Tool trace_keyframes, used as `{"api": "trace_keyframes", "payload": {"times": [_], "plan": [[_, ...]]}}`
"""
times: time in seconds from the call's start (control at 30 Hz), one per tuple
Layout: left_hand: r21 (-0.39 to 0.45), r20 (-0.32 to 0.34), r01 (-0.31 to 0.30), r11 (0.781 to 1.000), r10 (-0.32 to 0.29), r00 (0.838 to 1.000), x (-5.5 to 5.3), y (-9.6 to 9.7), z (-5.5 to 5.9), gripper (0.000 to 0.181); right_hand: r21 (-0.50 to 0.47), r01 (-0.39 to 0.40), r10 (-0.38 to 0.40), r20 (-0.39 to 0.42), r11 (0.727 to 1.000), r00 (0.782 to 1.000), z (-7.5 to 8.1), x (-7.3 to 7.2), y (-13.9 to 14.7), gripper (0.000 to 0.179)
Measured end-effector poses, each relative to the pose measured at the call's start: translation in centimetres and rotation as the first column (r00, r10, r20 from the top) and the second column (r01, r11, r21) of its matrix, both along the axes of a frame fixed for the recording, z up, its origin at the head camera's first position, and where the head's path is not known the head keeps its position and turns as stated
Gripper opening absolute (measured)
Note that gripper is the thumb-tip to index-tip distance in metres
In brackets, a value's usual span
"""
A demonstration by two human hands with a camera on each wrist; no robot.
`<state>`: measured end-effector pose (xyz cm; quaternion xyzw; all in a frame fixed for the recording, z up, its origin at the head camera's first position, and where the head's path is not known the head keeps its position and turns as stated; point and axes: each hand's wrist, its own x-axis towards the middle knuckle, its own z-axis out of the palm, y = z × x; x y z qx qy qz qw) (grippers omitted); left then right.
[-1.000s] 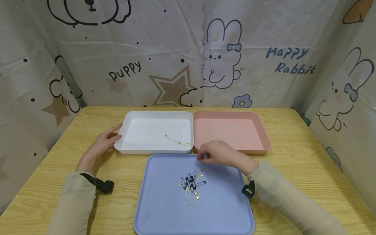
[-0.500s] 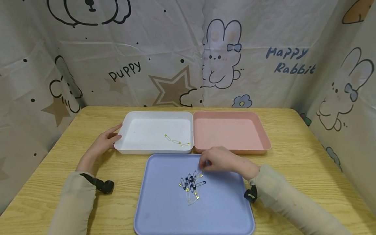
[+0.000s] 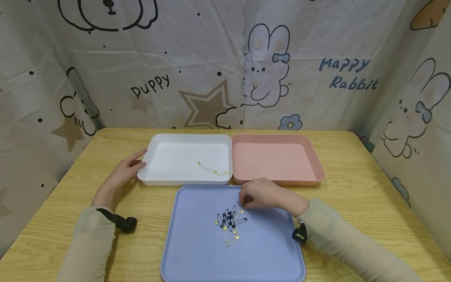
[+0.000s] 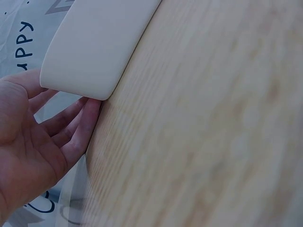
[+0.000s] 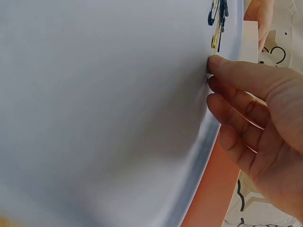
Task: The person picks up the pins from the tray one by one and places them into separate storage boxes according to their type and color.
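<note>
At the left end of the white tray [image 3: 190, 182], my left hand [image 3: 121, 171] holds its near corner. In the left wrist view, the thumb lies at the rim and the other fingers [image 4: 87, 118] are against the bottom corner. My right hand [image 3: 264, 194] is low over the far part of the blue tray [image 3: 197, 254]. Its thumb and index finger pinch the end of a gold safety pin [image 5: 215, 40], largely hidden by the fingertips. Just beside lies a tangled pile of black safety pins [image 3: 230, 220] and gold safety pins [image 3: 235, 234].
Several gold safety pins [image 3: 211, 170] lie apart in the white tray's right part. A pink tray [image 3: 278, 156] stands against its right side, behind the blue tray. All three are on a wooden table [image 3: 352, 196], with a printed curtain [image 3: 211, 58] around it.
My right hand has moved slightly toward me, from the blue tray's far rim down to the edge of the pile, now covering a gold pin's head. My left hand has stayed put.
</note>
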<state>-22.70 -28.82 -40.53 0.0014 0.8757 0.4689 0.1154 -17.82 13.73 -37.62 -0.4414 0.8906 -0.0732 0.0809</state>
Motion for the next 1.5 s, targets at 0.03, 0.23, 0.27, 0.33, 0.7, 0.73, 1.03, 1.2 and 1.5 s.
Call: {"api": "trace_keyframes", "payload": {"times": [0.03,0.23,0.27,0.33,0.7,0.73,1.03,1.2,1.5], "plan": [[-0.001,0.0,0.0,1.0,0.0,1.0,0.0,0.0,0.0,0.06,0.0,-0.002,0.002,-0.004,1.0,1.0,0.0,0.0,0.0,0.005],[0.01,-0.001,-0.001,1.0,0.002,1.0,0.0,0.0,0.0,0.06,0.001,-0.016,0.016,-0.032,1.0,0.999,0.1,-0.1,0.0,0.002],[0.013,-0.002,-0.002,1.0,0.002,1.0,0.0,0.0,0.0,0.06,0.0,-0.015,0.015,-0.035,1.0,0.999,0.1,-0.1,0.0,0.002],[0.017,-0.001,-0.002,1.0,0.002,1.0,0.0,-0.1,0.0,0.06,-0.001,-0.01,0.01,-0.04,1.0,0.999,0.2,-0.2,0.0,0.002],[0.003,0.004,-0.006,1.0,0.006,1.0,0.0,0.0,0.0,0.06,-0.079,-0.012,0.007,-0.063,0.997,0.998,1.3,-0.9,-0.5,0.006],[0.003,0.003,-0.006,1.0,0.006,1.0,0.0,0.0,0.0,0.06,-0.084,-0.017,0.011,-0.071,0.996,0.997,1.4,-1.0,-0.6,0.006],[0.007,0.002,-0.003,1.0,0.003,1.0,0.1,0.1,0.1,0.061,-0.103,-0.026,0.014,-0.121,0.994,0.993,2.3,-2.1,-1.6,0.007],[0.007,0.008,-0.007,1.0,0.007,1.0,0.1,0.2,0.2,0.061,-0.102,-0.012,-0.004,-0.158,0.995,0.987,2.7,-2.8,-2.4,0.004],[0.033,-0.009,0.0,0.999,0.0,1.0,0.1,0.1,0.2,0.061,-0.126,0.041,-0.063,-0.184,0.991,0.981,2.8,-4.3,-3.9,0.013]]}}
